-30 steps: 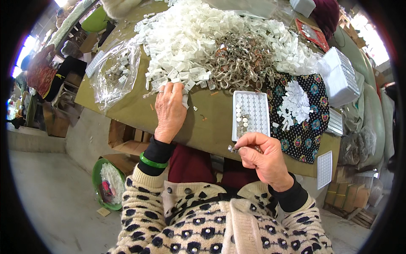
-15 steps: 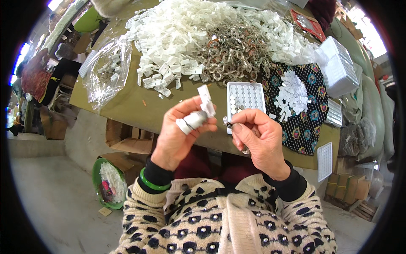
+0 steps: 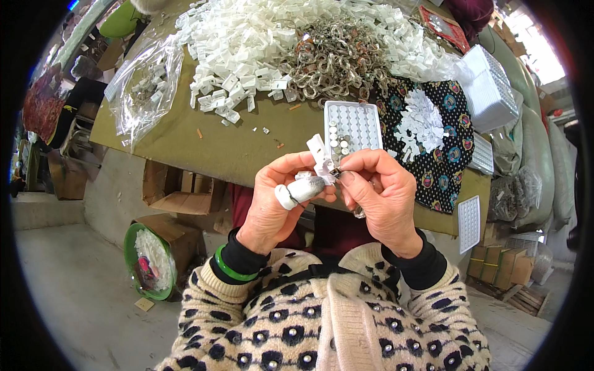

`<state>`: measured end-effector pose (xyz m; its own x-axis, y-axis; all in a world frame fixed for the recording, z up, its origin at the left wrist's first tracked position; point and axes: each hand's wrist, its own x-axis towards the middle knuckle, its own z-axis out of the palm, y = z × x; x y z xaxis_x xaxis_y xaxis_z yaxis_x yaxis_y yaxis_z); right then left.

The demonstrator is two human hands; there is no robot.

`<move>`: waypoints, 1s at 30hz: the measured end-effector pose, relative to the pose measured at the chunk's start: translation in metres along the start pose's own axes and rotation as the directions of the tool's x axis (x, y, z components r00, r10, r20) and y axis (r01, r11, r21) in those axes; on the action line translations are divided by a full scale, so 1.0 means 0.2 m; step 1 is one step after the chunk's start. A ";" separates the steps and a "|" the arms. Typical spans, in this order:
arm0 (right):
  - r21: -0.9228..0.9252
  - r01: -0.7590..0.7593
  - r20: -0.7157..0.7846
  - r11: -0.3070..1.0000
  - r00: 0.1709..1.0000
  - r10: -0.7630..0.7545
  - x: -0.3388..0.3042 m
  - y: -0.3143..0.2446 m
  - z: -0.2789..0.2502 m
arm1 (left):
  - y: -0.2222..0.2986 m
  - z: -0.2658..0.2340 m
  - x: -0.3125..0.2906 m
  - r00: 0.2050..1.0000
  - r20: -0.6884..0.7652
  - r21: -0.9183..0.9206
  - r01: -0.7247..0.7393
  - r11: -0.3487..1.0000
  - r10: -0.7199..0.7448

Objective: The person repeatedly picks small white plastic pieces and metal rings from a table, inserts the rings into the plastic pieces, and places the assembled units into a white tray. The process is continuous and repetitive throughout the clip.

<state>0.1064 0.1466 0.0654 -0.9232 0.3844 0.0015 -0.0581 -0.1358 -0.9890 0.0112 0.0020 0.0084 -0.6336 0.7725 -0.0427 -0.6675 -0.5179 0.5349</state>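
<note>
My left hand [image 3: 269,201] grips a small white plastic piece [image 3: 318,150], which stands up from between the fingers. A white cover [image 3: 303,189] tied with a dark band wraps one of its digits. My right hand [image 3: 390,198] is closed in a pinch, pressing a tiny dark metal part [image 3: 336,172] against the plastic piece's lower end. More shiny metal shows under the right fingers, mostly hidden. Just beyond the hands lies a white tray [image 3: 375,106] of round pockets, with several white and metallic discs at its left side.
A large heap of white plastic pieces [image 3: 241,55] and a pile of metal parts [image 3: 340,59] cover the far table. White flat pieces [image 3: 424,123] lie on a patterned dark cloth [image 3: 456,154]. Stacked trays [image 3: 489,86] stand right; a clear bag [image 3: 145,93] lies left.
My hands have come together, bringing the metal part in the right hand up against the white plastic piece. The left hand has moved right. The view has shifted slightly.
</note>
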 end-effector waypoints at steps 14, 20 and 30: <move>0.090 -0.165 0.013 0.982 0.986 0.164 -0.04 -0.03 0.04 | -0.05 0.03 -0.03 0.959 0.035 0.196 -0.282 0.939 0.280; -0.085 -0.052 0.022 0.995 0.998 0.054 -0.06 -0.04 0.05 | -0.03 0.03 -0.02 0.940 0.043 0.263 -0.337 0.904 0.339; -0.645 0.524 0.095 0.556 0.777 -0.622 -0.04 0.09 0.09 | -0.03 0.10 -0.05 0.938 -0.153 0.258 -0.267 0.929 0.312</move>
<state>0.1056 0.1240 0.0495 -0.7178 0.2961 0.6302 -0.2712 0.7147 -0.6448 0.0302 0.0043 0.0221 -0.8623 0.5064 -0.0021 -0.3497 -0.5925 0.7257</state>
